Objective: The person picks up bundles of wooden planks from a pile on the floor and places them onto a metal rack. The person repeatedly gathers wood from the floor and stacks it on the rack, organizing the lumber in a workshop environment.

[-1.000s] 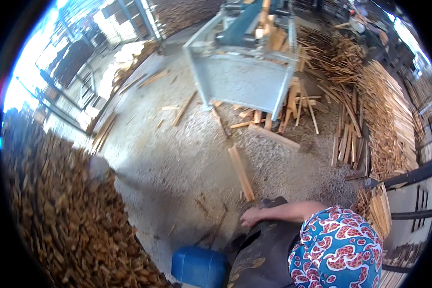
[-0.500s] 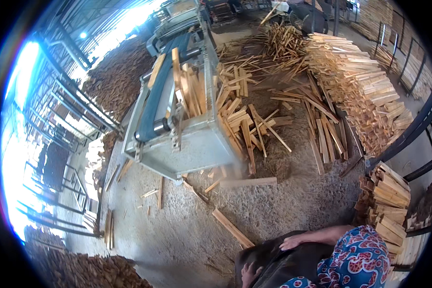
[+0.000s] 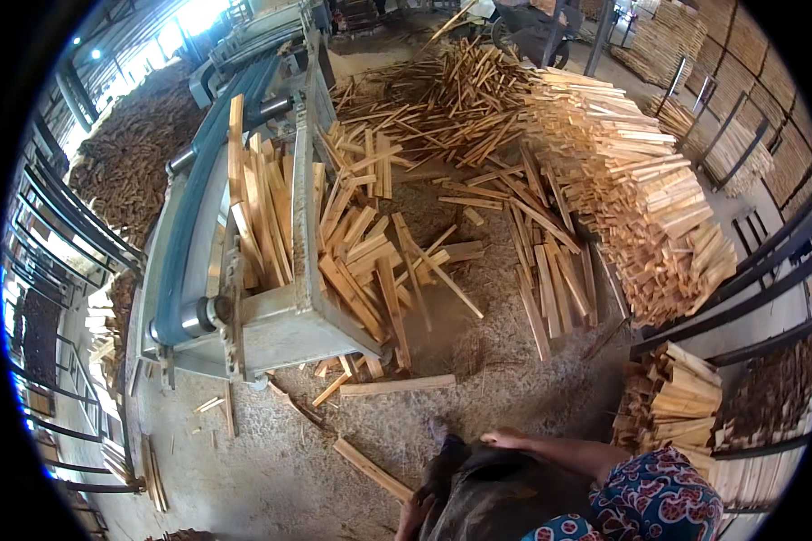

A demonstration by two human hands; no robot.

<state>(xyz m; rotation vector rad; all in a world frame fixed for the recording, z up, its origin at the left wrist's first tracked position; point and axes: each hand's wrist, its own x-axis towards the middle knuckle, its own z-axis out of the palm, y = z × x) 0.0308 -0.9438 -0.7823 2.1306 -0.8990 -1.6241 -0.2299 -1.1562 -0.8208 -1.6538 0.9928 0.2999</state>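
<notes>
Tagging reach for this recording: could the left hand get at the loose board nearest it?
Probably yes, perhaps with a lean: the board ends close to the left hand in view, nothing visible between, though depth is unclear.

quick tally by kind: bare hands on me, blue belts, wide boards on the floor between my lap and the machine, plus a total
Hands: 2 (left hand, right hand)
Blue belt: 1
Wide boards: 2 (near board, far board)
Total: 5
</notes>
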